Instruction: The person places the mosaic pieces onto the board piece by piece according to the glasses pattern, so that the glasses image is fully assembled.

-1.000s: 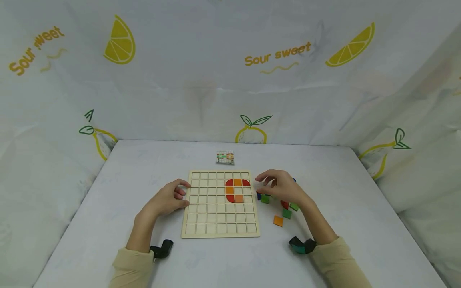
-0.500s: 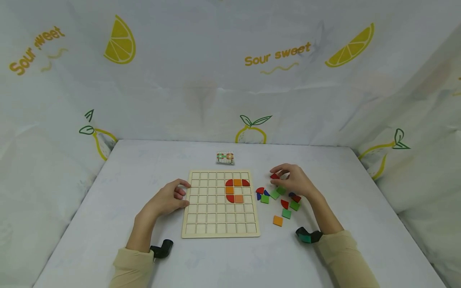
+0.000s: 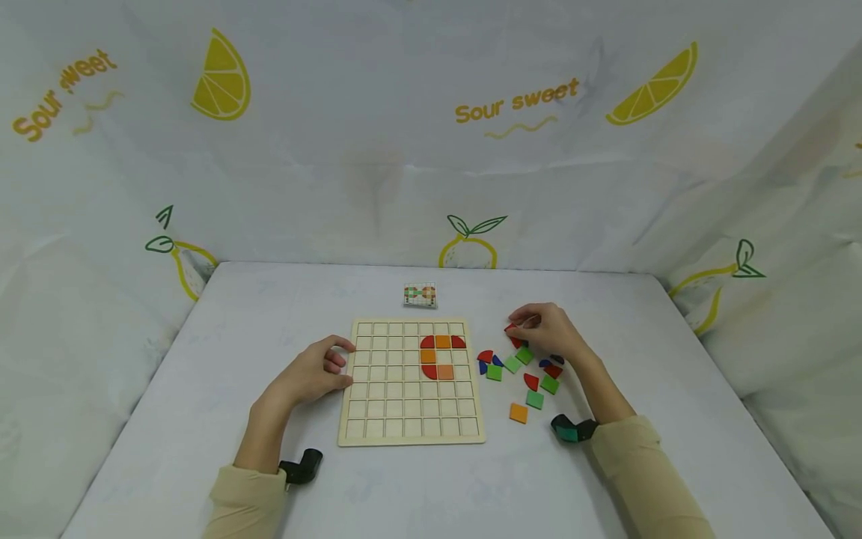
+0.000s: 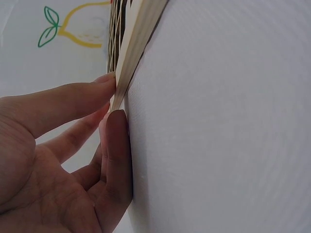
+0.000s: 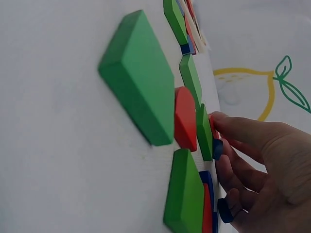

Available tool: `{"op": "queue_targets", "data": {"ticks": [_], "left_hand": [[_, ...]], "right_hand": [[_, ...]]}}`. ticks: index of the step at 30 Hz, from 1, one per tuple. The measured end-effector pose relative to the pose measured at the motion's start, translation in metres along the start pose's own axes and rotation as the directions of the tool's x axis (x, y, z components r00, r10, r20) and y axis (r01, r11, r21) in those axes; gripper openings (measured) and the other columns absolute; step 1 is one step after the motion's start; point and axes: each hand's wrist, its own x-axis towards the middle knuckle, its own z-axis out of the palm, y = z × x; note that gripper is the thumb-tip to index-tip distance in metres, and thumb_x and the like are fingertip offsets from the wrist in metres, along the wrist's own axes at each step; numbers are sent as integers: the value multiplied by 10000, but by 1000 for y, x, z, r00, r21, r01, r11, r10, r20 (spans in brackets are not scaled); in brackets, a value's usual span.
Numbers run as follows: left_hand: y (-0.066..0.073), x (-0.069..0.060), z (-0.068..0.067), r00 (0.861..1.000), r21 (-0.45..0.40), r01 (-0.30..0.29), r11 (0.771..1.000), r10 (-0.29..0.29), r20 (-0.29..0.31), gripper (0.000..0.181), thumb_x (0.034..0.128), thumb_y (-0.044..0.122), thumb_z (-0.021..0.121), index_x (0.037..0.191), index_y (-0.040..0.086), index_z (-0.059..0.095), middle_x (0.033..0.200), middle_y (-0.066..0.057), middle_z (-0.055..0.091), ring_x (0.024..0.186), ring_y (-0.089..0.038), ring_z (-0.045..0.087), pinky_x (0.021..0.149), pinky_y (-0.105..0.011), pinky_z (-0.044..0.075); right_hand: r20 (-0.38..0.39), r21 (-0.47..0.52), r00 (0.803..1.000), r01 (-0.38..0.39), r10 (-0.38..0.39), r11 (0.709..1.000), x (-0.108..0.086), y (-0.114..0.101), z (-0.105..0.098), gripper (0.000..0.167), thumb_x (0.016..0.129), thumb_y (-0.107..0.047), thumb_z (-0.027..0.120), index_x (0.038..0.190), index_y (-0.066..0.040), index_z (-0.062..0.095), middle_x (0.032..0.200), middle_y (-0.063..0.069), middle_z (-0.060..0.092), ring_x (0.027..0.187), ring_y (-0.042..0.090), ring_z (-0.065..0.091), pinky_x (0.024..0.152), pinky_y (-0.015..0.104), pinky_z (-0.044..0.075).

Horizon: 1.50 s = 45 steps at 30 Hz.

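Pinching a small, flat, bright red piece (image 3: 515, 339) between thumb and fingertip of the right grip (image 3: 547, 329), right of centre on the white-covered counter (image 3: 283, 322), past the loose green squares (image 3: 535, 400) toward the far edge. Resting the left grip (image 3: 306, 372), relaxed, with thumb and forefinger against the left edge of the wooden board (image 3: 412, 441). Pale and gridded, with red quarter-rounds (image 3: 428, 342) and orange squares (image 3: 442, 341) set in a C shape toward its far right corner.

Compared with half a second earlier, moved slightly toward the counter's far edge with the right grip, and showing more red below the thumb. Compared with a second earlier, well clear of the board's right edge with that grip, leaving more loose colour in view. Unchanged in the board's filled cells and in the left grip.

Hidden in part behind the thumb: the rest of the red piece. Hard to tell resting from slightly lifted, even in the right wrist view. Partly covered too: a blue piece (image 5: 217, 148) beside the fingertips. Too small to read: a patterned card (image 3: 420, 295) between the board and the counter's far edge. Cut off at the bottom of the head view: both sleeves (image 3: 249, 498).
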Motion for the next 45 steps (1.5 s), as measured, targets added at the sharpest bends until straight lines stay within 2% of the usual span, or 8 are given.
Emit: {"op": "queue_targets", "data": {"ticks": [6, 17, 25, 32, 37, 45], "left_hand": [[0, -1, -1, 1000, -5, -8, 1000, 8, 1, 534, 886, 30, 822, 1380, 40, 618, 1076, -111, 600, 974, -208, 567, 822, -326, 461], [0, 1, 0, 1000, -6, -4, 1000, 4, 4, 528, 891, 29, 823, 1379, 42, 622, 1076, -104, 595, 976, -207, 562, 830, -327, 461], [0, 1, 0, 1000, -12, -12, 1000, 12, 9, 525, 887, 14, 816, 1374, 29, 618, 1073, -111, 591, 972, -211, 561, 829, -326, 462], [-1, 1, -1, 1000, -6, -9, 1000, 9, 12, 531, 890, 30, 821, 1380, 42, 619, 1082, -109, 597, 980, -210, 565, 835, -326, 460], [-4, 2, -1, 1000, -7, -7, 1000, 7, 13, 529, 894, 36, 819, 1383, 52, 619, 1089, -104, 592, 984, -209, 564, 839, -328, 461], [-4, 2, 0, 1000, -5, -5, 1000, 5, 14, 531, 895, 42, 819, 1387, 50, 618, 1090, -107, 594, 977, -208, 562, 830, -327, 460]], "right_hand": [[7, -8, 999, -39, 39, 999, 3, 3, -2, 322, 960, -266, 846, 1204, -63, 791, 1043, 101, 807, 902, 203, 663, 817, 206, 527], [21, 8, 998, -58, 58, 998, 4, 8, -4, 320, 944, -277, 862, 1171, -57, 810, 1022, 108, 810, 872, 205, 649, 777, 207, 529], [0, -4, 1000, 9, -9, 1000, 3, 8, -3, 296, 944, -249, 860, 1131, -26, 809, 941, 110, 778, 821, 196, 619, 706, 193, 506], [-28, 4, 999, 38, -38, 999, 0, 5, 0, 251, 954, -238, 850, 1111, -46, 814, 950, 95, 773, 871, 204, 650, 741, 181, 523], [-5, 5, 999, 49, -49, 999, -1, 1, 2, 201, 986, -211, 810, 1104, -49, 812, 966, 92, 777, 883, 210, 652, 731, 184, 541], [33, -4, 999, 33, -33, 999, -3, 2, 0, 320, 945, -261, 862, 1158, -31, 802, 963, 88, 761, 864, 183, 622, 740, 181, 517]]}}
